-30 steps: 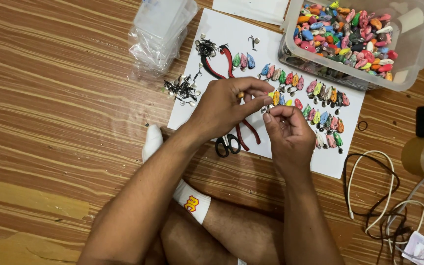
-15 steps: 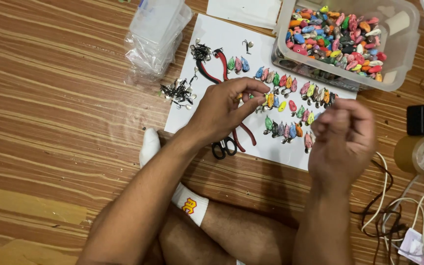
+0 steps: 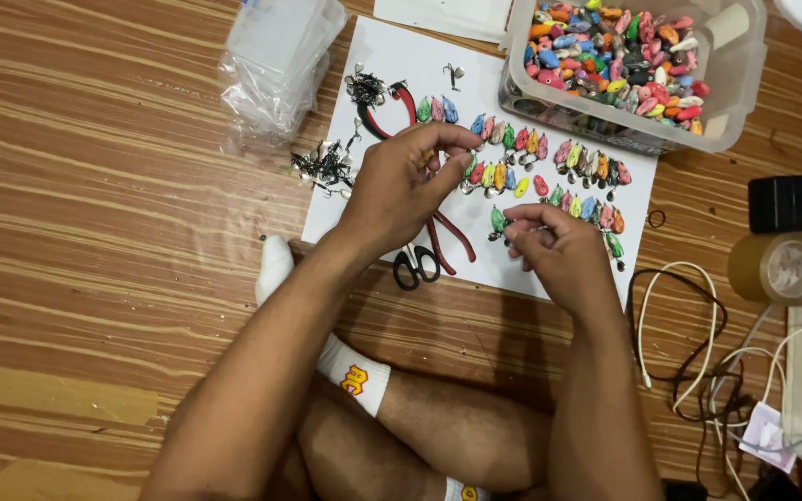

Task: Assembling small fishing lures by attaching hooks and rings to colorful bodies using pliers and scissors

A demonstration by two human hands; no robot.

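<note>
Left hand [image 3: 401,190] fingers curled, pinching something tiny, perhaps a hook; right hand [image 3: 554,246] pinching green lure [image 3: 498,221]

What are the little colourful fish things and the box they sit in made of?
The little fish shapes look like painted hard plastic or wood: bright glossy colours, with small metal-looking bits hanging below. That is a guess from their shine. The box looks like clear plastic, since the pieces show through its wall. The right hand pinches a green one.
</note>
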